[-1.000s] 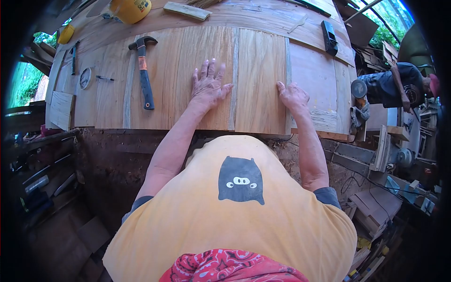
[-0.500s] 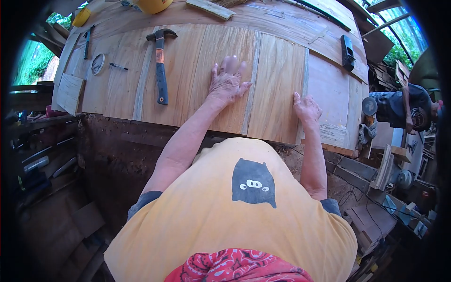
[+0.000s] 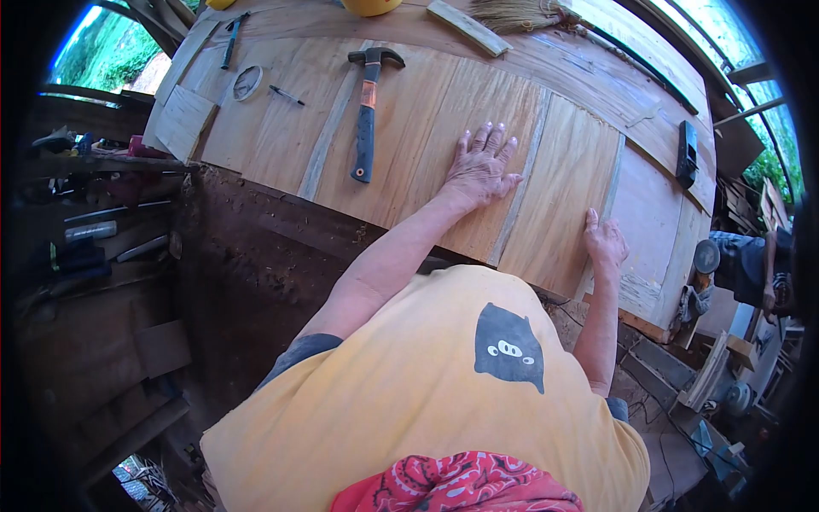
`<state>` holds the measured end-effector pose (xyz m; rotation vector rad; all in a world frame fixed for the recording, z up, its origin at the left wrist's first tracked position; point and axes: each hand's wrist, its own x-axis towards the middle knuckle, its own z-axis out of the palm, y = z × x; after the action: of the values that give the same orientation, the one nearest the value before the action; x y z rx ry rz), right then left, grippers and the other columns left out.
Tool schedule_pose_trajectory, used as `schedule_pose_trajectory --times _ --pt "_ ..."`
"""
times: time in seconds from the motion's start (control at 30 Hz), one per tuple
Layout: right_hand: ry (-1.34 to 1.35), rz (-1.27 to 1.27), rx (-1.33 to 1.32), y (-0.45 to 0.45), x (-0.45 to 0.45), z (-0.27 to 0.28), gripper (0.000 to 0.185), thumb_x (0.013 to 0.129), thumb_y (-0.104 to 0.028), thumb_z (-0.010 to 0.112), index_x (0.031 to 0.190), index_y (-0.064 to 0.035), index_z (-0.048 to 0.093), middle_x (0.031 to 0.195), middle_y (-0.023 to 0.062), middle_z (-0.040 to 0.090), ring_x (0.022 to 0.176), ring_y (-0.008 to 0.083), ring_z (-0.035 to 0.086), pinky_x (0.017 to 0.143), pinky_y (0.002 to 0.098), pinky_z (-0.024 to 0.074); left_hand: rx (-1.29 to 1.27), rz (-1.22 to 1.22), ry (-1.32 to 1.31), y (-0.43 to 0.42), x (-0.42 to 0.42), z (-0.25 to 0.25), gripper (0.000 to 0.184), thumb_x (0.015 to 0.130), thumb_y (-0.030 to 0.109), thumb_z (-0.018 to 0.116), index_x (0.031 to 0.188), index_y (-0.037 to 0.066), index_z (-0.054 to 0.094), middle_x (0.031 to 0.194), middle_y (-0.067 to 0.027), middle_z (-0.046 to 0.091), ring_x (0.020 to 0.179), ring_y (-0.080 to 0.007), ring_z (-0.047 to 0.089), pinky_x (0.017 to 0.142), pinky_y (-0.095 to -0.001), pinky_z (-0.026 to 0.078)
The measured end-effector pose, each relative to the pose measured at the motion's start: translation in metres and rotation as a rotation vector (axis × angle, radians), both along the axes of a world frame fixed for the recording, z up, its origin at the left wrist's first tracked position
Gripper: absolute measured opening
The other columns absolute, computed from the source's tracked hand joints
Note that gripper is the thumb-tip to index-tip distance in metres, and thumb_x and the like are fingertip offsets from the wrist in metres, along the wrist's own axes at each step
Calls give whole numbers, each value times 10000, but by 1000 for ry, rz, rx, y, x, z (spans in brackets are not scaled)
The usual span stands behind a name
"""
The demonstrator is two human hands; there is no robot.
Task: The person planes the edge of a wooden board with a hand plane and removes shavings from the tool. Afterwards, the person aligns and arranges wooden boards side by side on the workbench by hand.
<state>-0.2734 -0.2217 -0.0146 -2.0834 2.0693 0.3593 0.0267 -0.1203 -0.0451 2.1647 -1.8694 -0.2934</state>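
Note:
My left hand (image 3: 484, 167) lies flat with its fingers spread on a wide panel of joined boards (image 3: 435, 102), just left of a pale grey seam. At the panel's right edge, my right hand (image 3: 606, 242) rests with the index finger extended along a seam and the other fingers curled; whether anything is under them is hidden. A claw hammer (image 3: 366, 119) with a dark and orange handle lies on the panel to the left of my left hand.
A pen (image 3: 287, 96), a round tape roll (image 3: 248, 83) and a small hammer (image 3: 231, 43) lie at the left. A wood strip (image 3: 467, 28), a straw brush (image 3: 520, 13) and a black hand plane (image 3: 687, 155) are farther back. Another person (image 3: 759, 264) is at the far right.
The view has turned, so the bench and tools appear shifted right and tilted. My hands stay at nearly the same places on the boards; the left fingers look slightly shifted.

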Motion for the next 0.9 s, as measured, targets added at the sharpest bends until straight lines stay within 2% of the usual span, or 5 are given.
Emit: schedule_pose_trajectory --times 0.3,0.9 --pt "-10 -43 -43 8 4 3 772 1010 -690 451 1248 29 600 1176 308 719 1189 472 665 1042 547 459 -1 9 49 0 2 2 793 1012 582 510 1625 99 365 1732 -131 232 1614 -316 147 1286 -573 85" --pt "-50 -54 -49 16 5 6 746 1001 -645 512 1268 49 573 1211 303 706 1217 485 630 1053 573 416 -56 21 4 -2 1 -7 752 1022 557 503 1621 121 371 1716 -127 274 1603 -308 196 1279 -577 127"
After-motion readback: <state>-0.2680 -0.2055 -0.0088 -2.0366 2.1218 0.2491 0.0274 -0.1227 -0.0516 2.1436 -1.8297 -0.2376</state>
